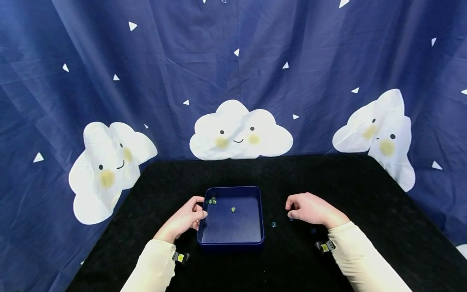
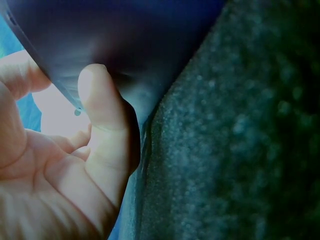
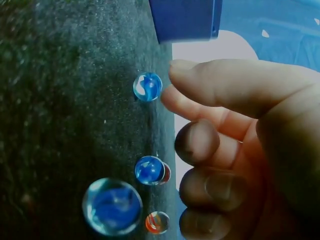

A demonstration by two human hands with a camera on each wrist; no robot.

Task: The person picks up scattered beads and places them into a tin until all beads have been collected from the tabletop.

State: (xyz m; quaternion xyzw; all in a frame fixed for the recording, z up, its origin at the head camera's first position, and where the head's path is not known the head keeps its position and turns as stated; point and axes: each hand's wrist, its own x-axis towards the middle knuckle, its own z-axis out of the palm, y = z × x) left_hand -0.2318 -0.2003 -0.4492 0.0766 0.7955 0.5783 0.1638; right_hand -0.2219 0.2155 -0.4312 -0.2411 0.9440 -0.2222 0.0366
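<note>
A dark blue square box (image 1: pixel 233 242) stands on the black cloth. My left hand (image 1: pixel 185 217) grips its left side, and in the left wrist view the thumb (image 2: pixel 107 110) lies against the box wall (image 2: pixel 145 30). Inside the box, several green-tinted marbles (image 1: pixel 214 200) gather in the far left corner, and a single marble (image 1: pixel 233 209) lies nearer the middle. To the right of the box, my right hand (image 1: pixel 313 207) hovers low with bent fingers and nothing visible between them. A blue swirled marble (image 3: pixel 147 86) sits close to its thumb tip.
On the cloth lie more marbles: a blue one (image 3: pixel 150 170), a large-looking blue one (image 3: pixel 112 206) and an orange one (image 3: pixel 157 222). One marble (image 1: pixel 274 224) rests just right of the box. A blue curtain (image 1: pixel 240 81) with clouds hangs behind the table.
</note>
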